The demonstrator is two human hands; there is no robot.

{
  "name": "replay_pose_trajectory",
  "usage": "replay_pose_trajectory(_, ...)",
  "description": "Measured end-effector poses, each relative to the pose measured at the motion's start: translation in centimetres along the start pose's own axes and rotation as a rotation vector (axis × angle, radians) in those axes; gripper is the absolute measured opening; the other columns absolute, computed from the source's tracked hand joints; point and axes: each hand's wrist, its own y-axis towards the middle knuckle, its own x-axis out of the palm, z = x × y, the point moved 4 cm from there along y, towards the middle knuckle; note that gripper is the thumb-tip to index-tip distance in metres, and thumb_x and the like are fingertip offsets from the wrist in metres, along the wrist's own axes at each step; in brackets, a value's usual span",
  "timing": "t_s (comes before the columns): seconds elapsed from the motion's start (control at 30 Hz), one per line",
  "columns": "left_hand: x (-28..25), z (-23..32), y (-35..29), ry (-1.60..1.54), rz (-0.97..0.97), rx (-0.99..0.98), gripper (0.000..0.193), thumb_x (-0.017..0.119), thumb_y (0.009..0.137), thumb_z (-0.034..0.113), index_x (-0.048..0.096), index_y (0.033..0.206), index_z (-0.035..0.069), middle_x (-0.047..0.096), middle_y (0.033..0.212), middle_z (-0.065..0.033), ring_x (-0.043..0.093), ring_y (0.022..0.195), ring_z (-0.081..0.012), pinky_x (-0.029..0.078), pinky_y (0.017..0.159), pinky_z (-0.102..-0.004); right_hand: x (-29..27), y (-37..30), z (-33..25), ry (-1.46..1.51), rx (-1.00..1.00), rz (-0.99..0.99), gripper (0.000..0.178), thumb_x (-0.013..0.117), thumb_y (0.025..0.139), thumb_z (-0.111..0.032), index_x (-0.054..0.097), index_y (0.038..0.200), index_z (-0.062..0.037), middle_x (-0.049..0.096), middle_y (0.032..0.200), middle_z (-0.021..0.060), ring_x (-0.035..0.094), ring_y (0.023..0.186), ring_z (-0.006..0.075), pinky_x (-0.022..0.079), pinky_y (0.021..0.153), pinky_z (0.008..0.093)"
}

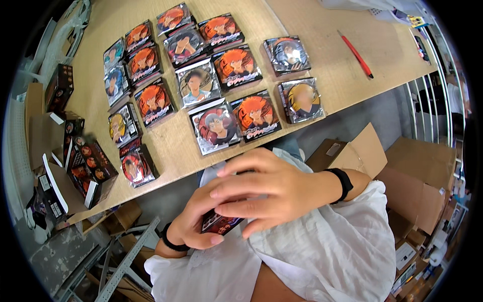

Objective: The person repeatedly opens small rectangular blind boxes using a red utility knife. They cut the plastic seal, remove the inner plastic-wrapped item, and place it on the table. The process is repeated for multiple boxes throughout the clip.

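Close to my lap, my left hand (198, 219) is closed round a small dark printed box (217, 224). My right hand (274, 189) arches over the same box from the right, its fingers curved across the top and closed on it. Most of the box is hidden under the fingers. Just beyond them on the table lie a badge in a clear wrapper with a grey-haired cartoon figure (216, 126) and a black box with an orange-haired figure (255, 116).
Several more boxes and wrapped badges stand in rows on the wooden table (166, 146). A red pen (355, 54) lies at the far right. An open display carton (85, 166) with dark boxes sits at the left edge. Cardboard boxes (417, 176) are on the floor at right.
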Motion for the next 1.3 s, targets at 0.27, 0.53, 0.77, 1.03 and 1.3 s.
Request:
replay_pose_trajectory(0.27,1.1,-0.7,1.2,-0.187,0.032,-0.146,0.099,0.044,0.077,0.074,0.035,0.137,-0.005,0.032,0.139,-0.0220,0.033,0.129,-0.0328,0.025,0.105,-0.0424,-2.4,-2.1,0.4,0.028,0.076,-0.016,0.030,0.069,0.080,-0.021,0.067,0.105,-0.0050,0.061,0.107,0.0089,0.057,0.098,0.0258,0.046,0.077,0.0339)
replay_pose_trajectory(0.53,-1.2,0.4,-2.5,-0.029,0.182,-0.159,0.095,0.023,0.085,0.075,0.044,0.126,-0.008,0.044,0.129,-0.0243,0.047,0.118,-0.0356,0.039,0.097,-0.0456,-18.6,-6.7,7.6,-0.095,0.779,0.329,0.025,0.047,0.096,-0.015,0.062,0.113,-0.0035,0.062,0.087,0.0012,0.056,0.075,0.0074,0.047,0.066,0.0221)
replay_pose_trajectory(0.77,-2.4,1.7,-6.1,0.089,0.389,-0.111,0.088,0.017,0.089,0.070,0.048,0.117,-0.007,0.052,0.117,-0.0222,0.056,0.102,-0.0326,0.044,0.088,-0.0426,-21.3,-9.1,16.2,-0.351,0.819,0.321,0.021,0.049,0.096,-0.016,0.061,0.106,-0.0009,0.059,0.087,0.0025,0.056,0.079,0.0108,0.047,0.072,0.0260)
replay_pose_trajectory(1.03,-3.6,2.2,-10.2,0.021,0.575,-0.030,0.088,0.017,0.087,0.073,0.047,0.115,-0.005,0.054,0.114,-0.0209,0.057,0.097,-0.0311,0.044,0.084,-0.0422,-20.3,-8.1,18.0,-0.240,0.903,0.369,0.019,0.055,0.093,-0.013,0.060,0.106,-0.0007,0.058,0.079,0.0034,0.057,0.071,0.0105,0.048,0.062,0.0257)
replay_pose_trajectory(1.3,-4.8,4.2,-12.5,0.188,0.739,0.056,0.080,0.036,0.089,0.065,0.049,0.116,-0.009,0.056,0.115,-0.0219,0.059,0.099,-0.0297,0.044,0.089,-0.0427,-22.4,-10.1,15.2,-0.533,0.687,0.382,0.030,0.050,0.094,-0.012,0.054,0.124,-0.0072,0.056,0.119,0.0034,0.053,0.098,0.0114,0.043,0.082,0.0240)
